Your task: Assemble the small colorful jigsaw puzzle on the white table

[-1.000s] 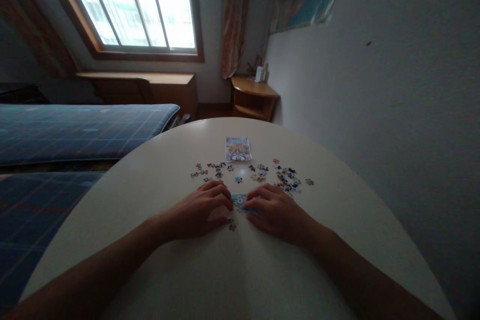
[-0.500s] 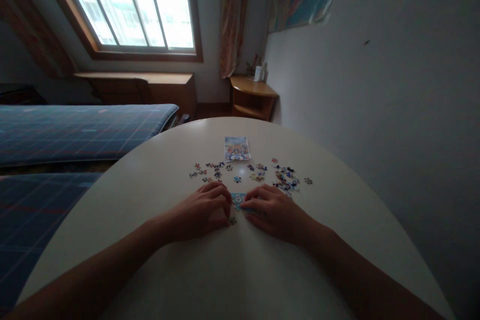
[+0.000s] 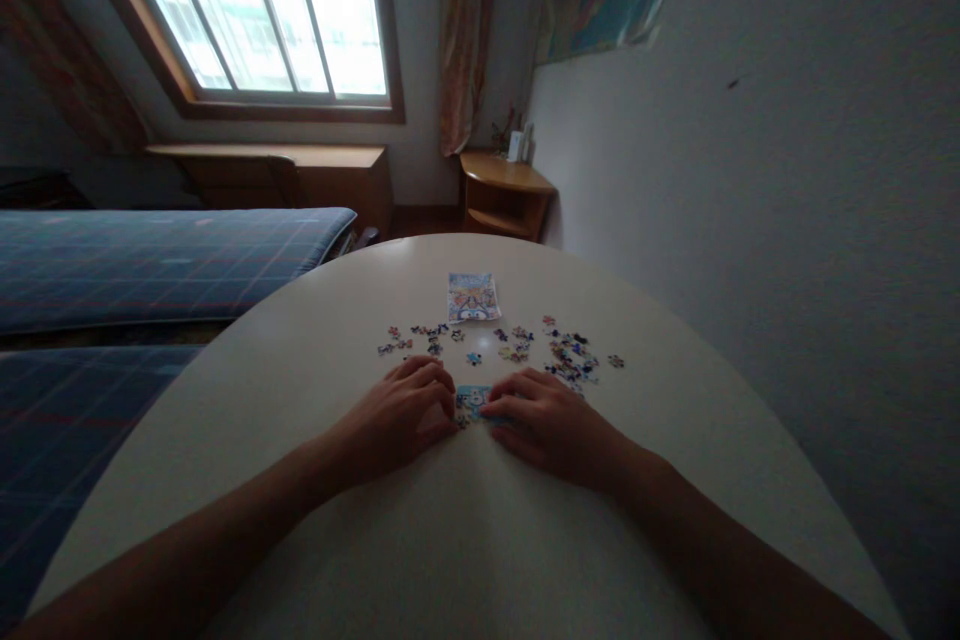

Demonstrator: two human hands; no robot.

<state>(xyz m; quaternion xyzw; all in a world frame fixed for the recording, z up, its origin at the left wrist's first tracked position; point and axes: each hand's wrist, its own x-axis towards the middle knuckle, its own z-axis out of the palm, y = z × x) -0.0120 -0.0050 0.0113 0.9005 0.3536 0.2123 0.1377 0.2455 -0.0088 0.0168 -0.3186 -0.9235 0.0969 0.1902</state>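
Observation:
A small joined section of jigsaw puzzle (image 3: 472,398), light blue with a cartoon figure, lies flat on the table between my two hands. My left hand (image 3: 412,410) is curled at its left side, with the thumb tip against a loose jigsaw piece (image 3: 463,423) at the section's lower left edge. My right hand (image 3: 540,415) rests over the right part of the section, its bent fingers pressing on it and hiding that end. Just beyond the section lies a single blue jigsaw piece (image 3: 474,358).
The round white table (image 3: 480,540) bears scattered jigsaw pieces (image 3: 431,332) at the left and a denser pile (image 3: 574,355) at the right. Farther back lies a printed picture sheet (image 3: 473,298). A plaid mattress (image 3: 165,260) stands left of the table, a wall (image 3: 787,220) to its right.
My left hand has slid the loose piece away from me, up against the joined section's lower left edge. The right hand stays almost still.

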